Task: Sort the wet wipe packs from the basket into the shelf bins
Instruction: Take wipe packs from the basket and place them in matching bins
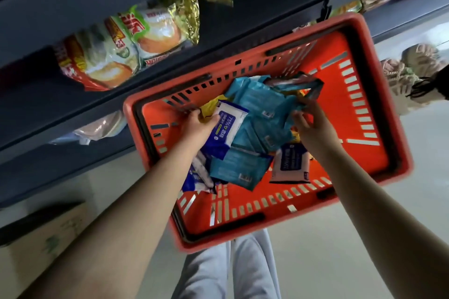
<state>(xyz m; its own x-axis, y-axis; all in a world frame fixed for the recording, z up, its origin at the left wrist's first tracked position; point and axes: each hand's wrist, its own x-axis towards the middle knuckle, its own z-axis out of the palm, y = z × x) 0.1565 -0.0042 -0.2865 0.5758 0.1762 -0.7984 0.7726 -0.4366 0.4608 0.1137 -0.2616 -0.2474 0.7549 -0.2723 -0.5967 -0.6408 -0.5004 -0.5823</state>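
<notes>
An orange basket sits on the floor in front of me with several wet wipe packs inside. My left hand grips a blue-and-white pack marked 75% at the basket's left side. My right hand pinches the edge of a teal pack that lies on the pile. A second teal pack and another blue-and-white pack lie nearer to me. A yellow pack peeks out under the pile.
Dark shelves run along the left and top, holding snack bags. A cardboard box stands at the lower left. Another person's shoes are on the floor at the right. My grey trouser legs are below the basket.
</notes>
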